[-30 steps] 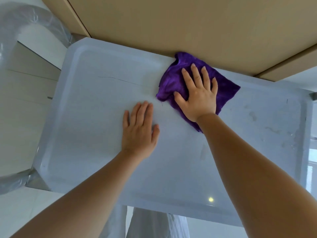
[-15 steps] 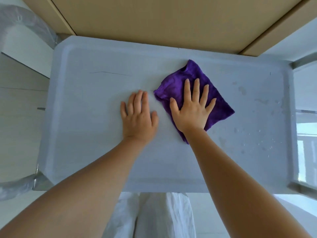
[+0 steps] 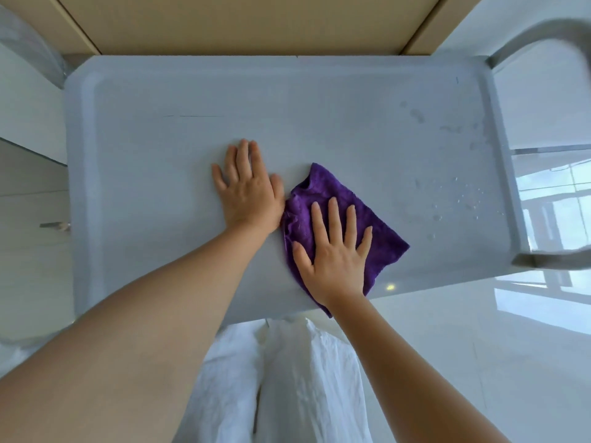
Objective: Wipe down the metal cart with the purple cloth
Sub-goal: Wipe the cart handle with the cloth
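One soft, light purple terry cloth (image 3: 339,203) lies under the flat, spread right hand (image 3: 332,251); press it palm-down.

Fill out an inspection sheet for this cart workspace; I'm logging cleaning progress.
Surface: cart top grey, rimmed; water droplets and smudges near its right end.
Job's things: purple cloth spread flat near the front edge, one corner hanging over it.
Clutter: nothing seen.
Grippers: right hand flat, pressing the cloth; left hand flat on bare metal beside the cloth.
Cables: nothing seen.
Surroundings: tan panel behind the cart; handle at right; glossy white floor.
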`<state>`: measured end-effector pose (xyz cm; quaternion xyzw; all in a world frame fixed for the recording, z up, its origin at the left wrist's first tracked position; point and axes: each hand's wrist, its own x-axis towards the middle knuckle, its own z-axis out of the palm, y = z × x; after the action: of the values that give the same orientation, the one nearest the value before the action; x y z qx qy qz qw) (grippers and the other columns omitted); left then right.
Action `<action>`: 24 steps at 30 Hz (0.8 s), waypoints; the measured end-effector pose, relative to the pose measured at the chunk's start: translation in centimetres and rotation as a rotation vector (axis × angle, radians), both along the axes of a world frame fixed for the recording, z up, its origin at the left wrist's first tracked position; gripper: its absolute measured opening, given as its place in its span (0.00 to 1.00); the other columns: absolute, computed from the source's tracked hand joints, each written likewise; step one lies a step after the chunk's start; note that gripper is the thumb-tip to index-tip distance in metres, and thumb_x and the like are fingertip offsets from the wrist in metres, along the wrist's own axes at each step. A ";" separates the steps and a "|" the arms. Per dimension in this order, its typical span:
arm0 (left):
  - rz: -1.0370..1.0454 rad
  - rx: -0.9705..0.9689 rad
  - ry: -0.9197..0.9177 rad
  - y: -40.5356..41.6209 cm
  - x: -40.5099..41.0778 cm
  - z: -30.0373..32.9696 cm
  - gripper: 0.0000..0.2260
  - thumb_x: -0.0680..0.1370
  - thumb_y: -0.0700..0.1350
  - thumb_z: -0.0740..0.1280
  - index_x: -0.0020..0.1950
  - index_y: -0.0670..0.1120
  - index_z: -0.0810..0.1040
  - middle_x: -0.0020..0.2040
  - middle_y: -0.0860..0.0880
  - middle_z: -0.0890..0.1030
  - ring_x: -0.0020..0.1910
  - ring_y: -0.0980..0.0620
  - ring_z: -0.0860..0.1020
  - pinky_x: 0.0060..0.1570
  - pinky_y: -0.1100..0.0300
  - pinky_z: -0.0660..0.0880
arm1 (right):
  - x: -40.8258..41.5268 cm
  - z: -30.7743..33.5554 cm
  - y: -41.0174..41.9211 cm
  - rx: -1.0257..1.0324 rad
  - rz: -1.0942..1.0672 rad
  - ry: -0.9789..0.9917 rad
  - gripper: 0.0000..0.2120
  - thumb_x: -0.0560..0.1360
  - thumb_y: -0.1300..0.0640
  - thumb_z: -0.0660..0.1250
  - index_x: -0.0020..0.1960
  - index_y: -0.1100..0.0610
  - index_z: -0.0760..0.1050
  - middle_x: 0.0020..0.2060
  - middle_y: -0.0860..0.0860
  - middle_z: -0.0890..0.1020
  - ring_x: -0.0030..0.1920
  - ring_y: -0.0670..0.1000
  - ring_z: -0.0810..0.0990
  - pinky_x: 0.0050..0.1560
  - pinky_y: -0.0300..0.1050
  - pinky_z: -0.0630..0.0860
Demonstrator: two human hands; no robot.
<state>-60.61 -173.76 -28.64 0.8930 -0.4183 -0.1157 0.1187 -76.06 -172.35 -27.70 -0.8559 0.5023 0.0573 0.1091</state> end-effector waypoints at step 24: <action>-0.659 -0.026 -0.037 0.5 -0.5 0.3 0.24 0.74 0.52 0.57 0.64 0.41 0.74 0.65 0.42 0.74 0.66 0.47 0.65 0.65 0.46 0.58 | -7.1 0.0 -17.4 -0.034 1.138 0.039 0.32 0.73 0.35 0.52 0.74 0.47 0.57 0.73 0.50 0.59 0.73 0.58 0.57 0.71 0.59 0.51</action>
<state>-61.08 -173.25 -28.34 0.7100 -0.6883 -0.1264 0.0788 -83.19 -189.71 -27.68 -0.9921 -0.0353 0.1147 0.0378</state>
